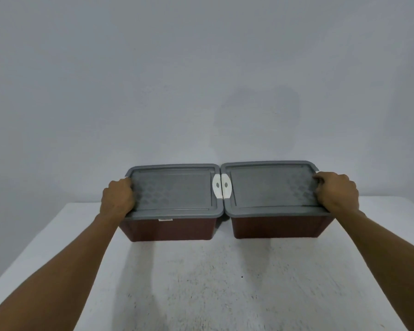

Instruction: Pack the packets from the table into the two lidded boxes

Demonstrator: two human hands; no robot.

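Both boxes sit side by side at 12 o'clock, at the far edge of the white table (213, 283), with their inner ends touching. The left box (167, 226) and the right box (277, 226) each wear a grey lid, and both lids lie flat and closed. Two white latches (217, 185) meet at the seam between them.

Your left hand (117, 197) curls its fingers over the 9 o'clock end of the left lid (172, 187). Your right hand (336, 192) does the same at the 3 o'clock end of the right lid (270, 185), fingertips on top. Both thumbs are hidden, so you cannot tell how firm the clamp is underneath. No packets show anywhere on the table, and the opaque brown walls hide whatever is inside.

Expect stiff moulded plastic: the tubs should hold their shape, while the thin lids will probably flex if you lift from one end only. The patterned tops look smooth, so trust the raised rim for purchase, not the flat panel. Empty, they should feel light and may skate on the tabletop. Loaded, the weight hangs from the rim, so hook under the lip of the tub itself. Release the white latches at the middle and whatever catch sits under your fingers before pulling a lid up.
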